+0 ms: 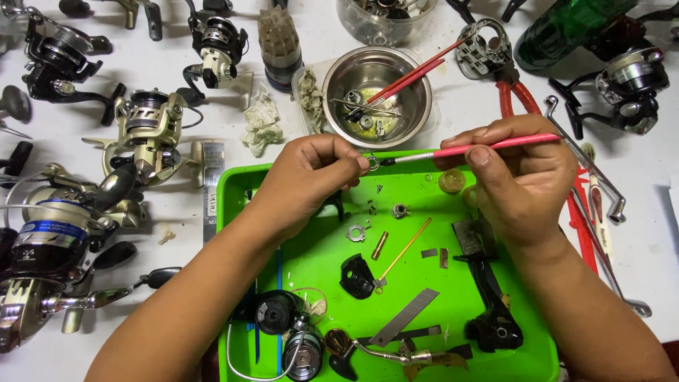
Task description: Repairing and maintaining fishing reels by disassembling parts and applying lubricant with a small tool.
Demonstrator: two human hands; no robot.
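Observation:
My left hand (311,180) pinches a small round metal ring part (373,163) between thumb and fingertips above the green tray (233,191). My right hand (520,177) grips a pink-handled brush (488,147), held level, with its metal ferrule and bristle tip touching the small part. Both hands hover over the tray's far edge. On the tray lie small reel pieces: a washer plate (357,231), a brass pin (380,245), a thin brass rod (404,249), a black cover (357,276) and a black reel body (491,311).
A steel bowl (417,78) with gears and red chopsticks sits behind the tray. Several fishing reels (148,131) crowd the left of the white table. Red-handled pliers (513,92), a bent hex key (594,170) and a green bottle (566,25) lie on the right.

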